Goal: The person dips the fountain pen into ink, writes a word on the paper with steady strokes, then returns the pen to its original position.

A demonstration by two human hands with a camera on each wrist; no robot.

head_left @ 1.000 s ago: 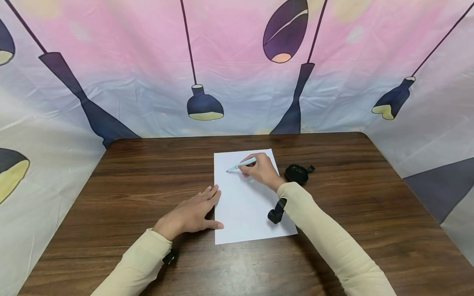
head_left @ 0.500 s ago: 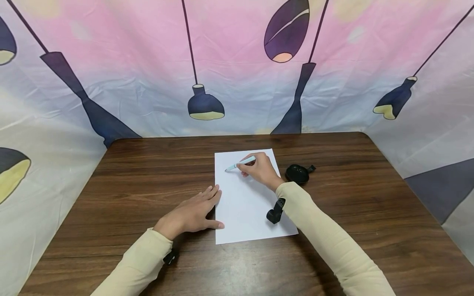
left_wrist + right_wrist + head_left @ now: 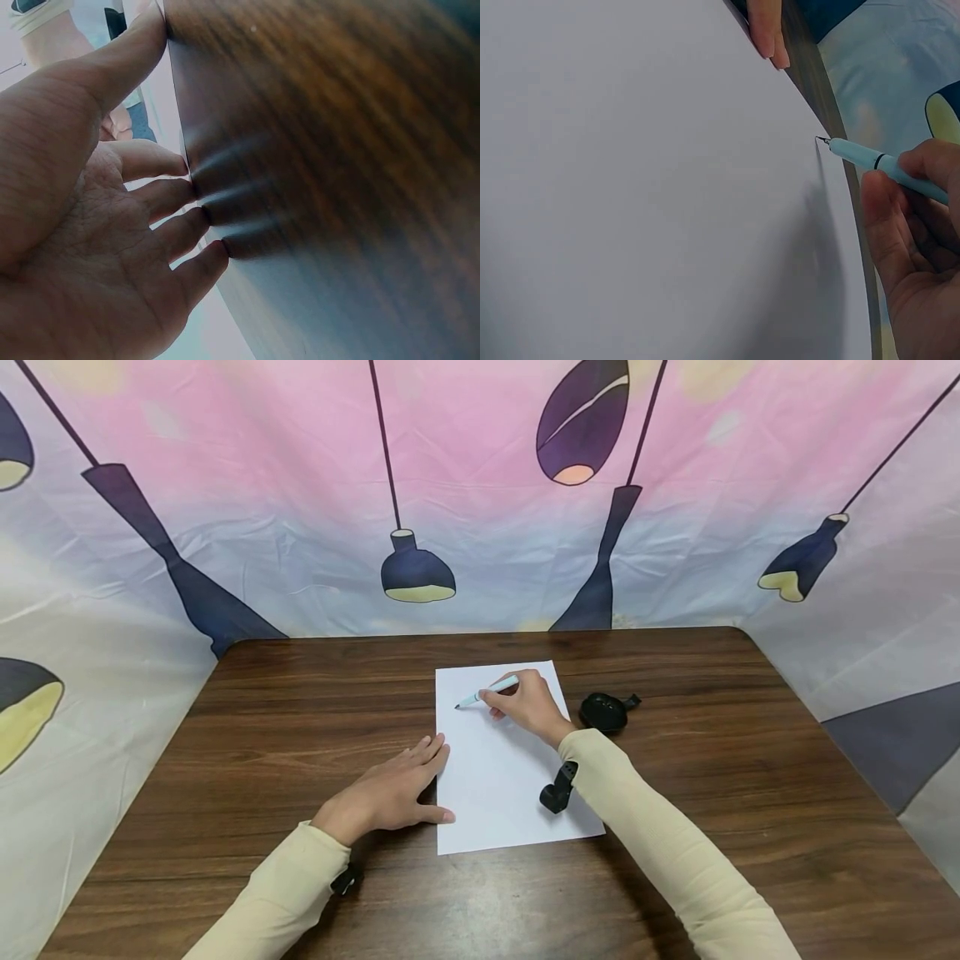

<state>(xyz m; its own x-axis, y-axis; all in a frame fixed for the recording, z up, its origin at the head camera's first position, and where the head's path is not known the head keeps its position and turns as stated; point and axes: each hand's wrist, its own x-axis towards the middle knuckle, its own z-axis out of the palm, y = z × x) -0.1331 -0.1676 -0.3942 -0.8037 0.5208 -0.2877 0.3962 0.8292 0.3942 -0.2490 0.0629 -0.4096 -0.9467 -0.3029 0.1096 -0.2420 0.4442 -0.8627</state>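
A white sheet of paper lies on the brown wooden table. My right hand pinches a light blue fountain pen over the upper part of the sheet, the pen slanting down to the left. In the right wrist view its dark, narrow nib is right at the paper. My left hand rests at the sheet's left edge with fingers extended and thumb spread over the lower left of the paper. The left wrist view shows those fingertips against the wood beside the paper's edge.
A small rounded black case with a short strap sits on the table just right of the sheet, near my right wrist. Behind the table hangs a pastel cloth printed with lamps.
The pen tip has shifted slightly left on the paper, mostly in the first half second. My left hand stays in place, and the view has drifted a little.
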